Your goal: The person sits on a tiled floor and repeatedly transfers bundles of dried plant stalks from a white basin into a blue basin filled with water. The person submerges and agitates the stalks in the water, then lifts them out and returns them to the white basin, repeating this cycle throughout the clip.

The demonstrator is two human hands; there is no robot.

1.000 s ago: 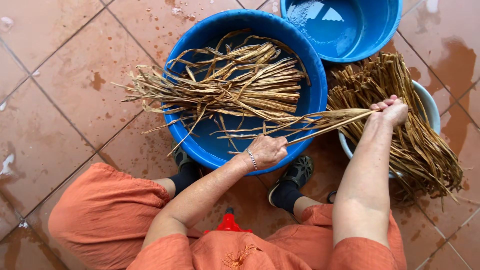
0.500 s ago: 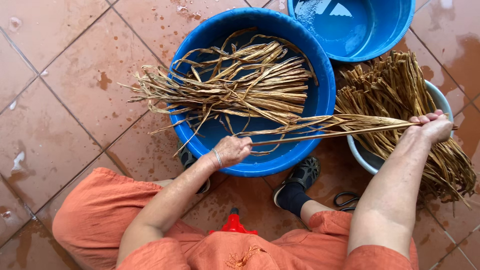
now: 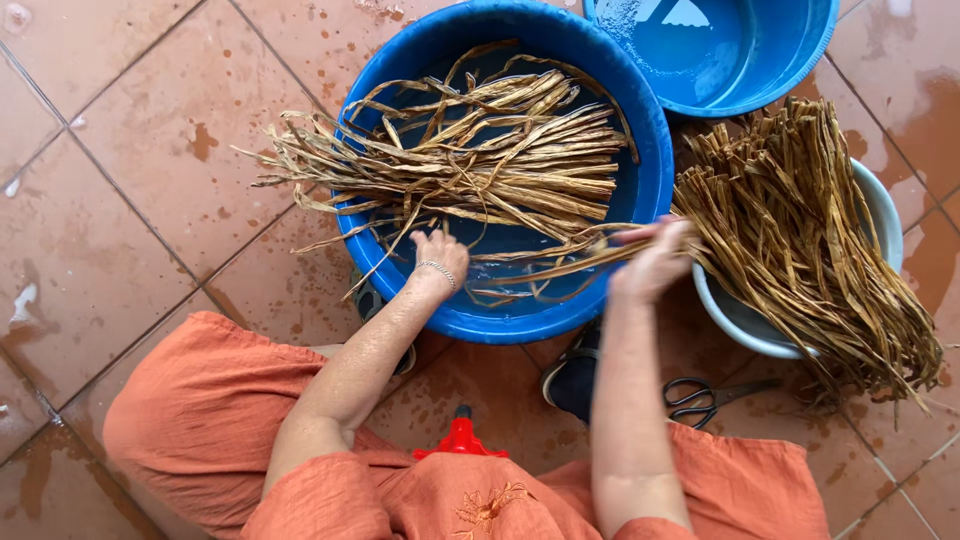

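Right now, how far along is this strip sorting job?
A large heap of strips already fills the white basin. The right hand holds a few strips at the blue tub rim; the left hand rests inside. A thick bundle remains in the tub.

One head-worn camera looked almost straight down from above the seated person, close enough that their orange-clad lap filled the bottom edge. It faced the tiled floor (image 3: 130,150) ahead of the knees, with the blue basin (image 3: 640,150) at centre, a second blue tub (image 3: 720,60) cut off at the top and a white bowl (image 3: 880,215) at right.
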